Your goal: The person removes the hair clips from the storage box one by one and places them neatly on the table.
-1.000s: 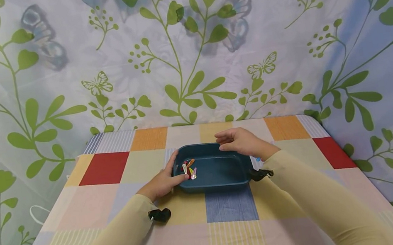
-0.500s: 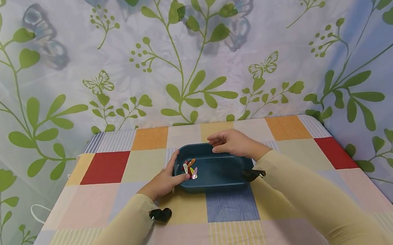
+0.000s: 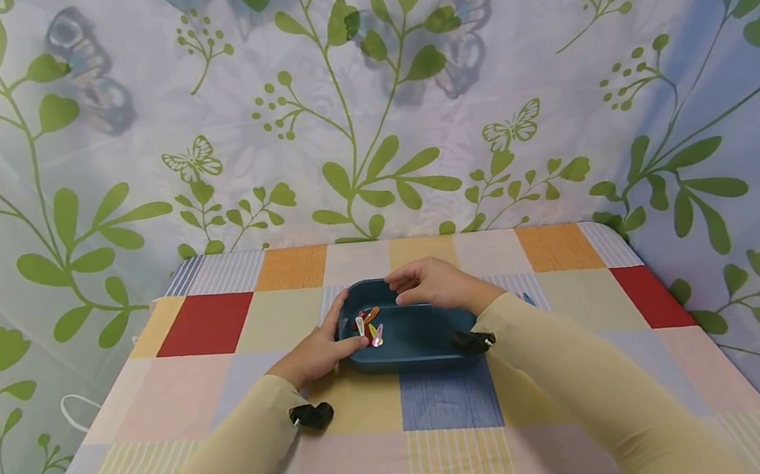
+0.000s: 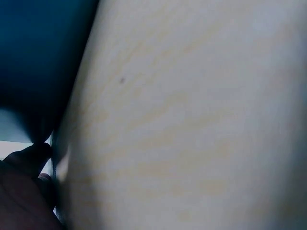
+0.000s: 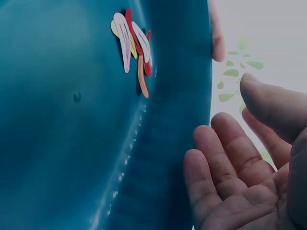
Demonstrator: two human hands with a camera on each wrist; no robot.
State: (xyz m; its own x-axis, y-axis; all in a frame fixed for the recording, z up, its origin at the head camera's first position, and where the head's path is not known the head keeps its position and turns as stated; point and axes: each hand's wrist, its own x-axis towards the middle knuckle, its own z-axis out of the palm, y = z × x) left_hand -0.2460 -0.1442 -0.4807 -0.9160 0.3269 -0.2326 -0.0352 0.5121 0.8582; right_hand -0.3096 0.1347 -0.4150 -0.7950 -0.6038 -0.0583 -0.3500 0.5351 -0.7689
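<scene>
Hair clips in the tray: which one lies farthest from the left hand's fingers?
The orange hair clip, at the far edge of the pile in the teal tray; the white and pink clips lie closer to the left hand, which grips the tray's end.

No readable text anywhere.
I see no letters, numbers, labels or brand marks in my three views, only printed patterns.

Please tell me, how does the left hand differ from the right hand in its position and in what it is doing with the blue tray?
The left hand grips the blue tray at its left end, thumb over the rim beside the hair clips; the right hand hangs over the tray's far rim. The left hand lies low on the tablecloth; the right hand is raised, its fingers loosely bent and holding nothing. Both arms wear pale yellow sleeves.
</scene>
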